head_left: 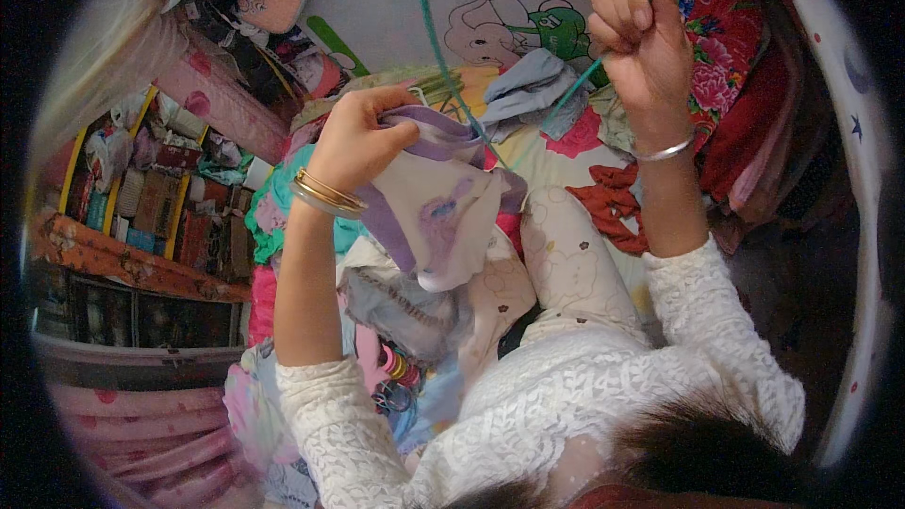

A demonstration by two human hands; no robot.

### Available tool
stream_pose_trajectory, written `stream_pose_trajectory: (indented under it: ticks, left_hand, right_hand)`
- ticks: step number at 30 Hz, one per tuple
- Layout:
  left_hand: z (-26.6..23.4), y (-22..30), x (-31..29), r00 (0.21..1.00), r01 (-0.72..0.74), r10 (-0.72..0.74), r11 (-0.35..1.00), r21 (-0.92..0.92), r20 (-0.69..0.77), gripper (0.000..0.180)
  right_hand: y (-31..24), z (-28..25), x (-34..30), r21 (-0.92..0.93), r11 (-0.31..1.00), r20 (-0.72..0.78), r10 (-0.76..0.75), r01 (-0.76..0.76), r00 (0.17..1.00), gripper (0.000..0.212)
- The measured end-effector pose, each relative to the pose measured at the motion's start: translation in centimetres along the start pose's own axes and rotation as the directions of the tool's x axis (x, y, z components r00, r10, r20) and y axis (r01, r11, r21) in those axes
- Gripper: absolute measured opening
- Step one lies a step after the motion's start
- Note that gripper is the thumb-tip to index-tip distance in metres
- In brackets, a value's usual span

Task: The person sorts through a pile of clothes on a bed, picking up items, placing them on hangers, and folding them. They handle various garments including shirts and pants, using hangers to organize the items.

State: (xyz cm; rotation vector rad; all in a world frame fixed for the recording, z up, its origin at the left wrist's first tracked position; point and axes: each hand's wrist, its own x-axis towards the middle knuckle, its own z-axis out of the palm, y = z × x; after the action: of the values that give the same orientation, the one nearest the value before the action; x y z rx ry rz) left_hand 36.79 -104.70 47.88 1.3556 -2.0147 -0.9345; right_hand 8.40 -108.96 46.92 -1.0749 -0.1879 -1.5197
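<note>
Dark hair (pixel 702 443) partly hides white top (pixel 556 368); left hand (pixel 361 143) pinches purple-white cloth (pixel 415 198), right hand (pixel 643 47) green cord (pixel 427 8), cropped above.

Open air between left grip (pixel 366 137) and right grip (pixel 643 45); green cord (pixel 435 34) dips across it in V. Purple-white cloth (pixel 424 203) blocks way below left grip. Patterned trouser leg (pixel 580 264) bounds gap beside right forearm (pixel 673 212); rust-red garment (pixel 611 212) lies beneath. Red floral fabric (pixel 721 57) flanks right grip.
</note>
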Motion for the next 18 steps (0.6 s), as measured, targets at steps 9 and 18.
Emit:
stream_pose_trajectory:
  ticks: [9, 18]
  left_hand:
    - [-0.7, 2.1, -1.0, 0.997, -0.076, 0.075, 0.997, 0.000, 0.019, 0.018]
    - [-1.5, 2.6, -1.9, 0.998, -0.003, 0.000, 0.999, -0.052, -0.069, 0.018]
  right_hand:
    - [4.5, 0.2, 2.5, 0.119, 0.986, -0.066, -0.112, 0.120, 0.991, 0.043]
    - [5.1, 1.2, 2.9, 0.199, 0.975, -0.043, -0.095, 0.101, 0.995, 0.044]
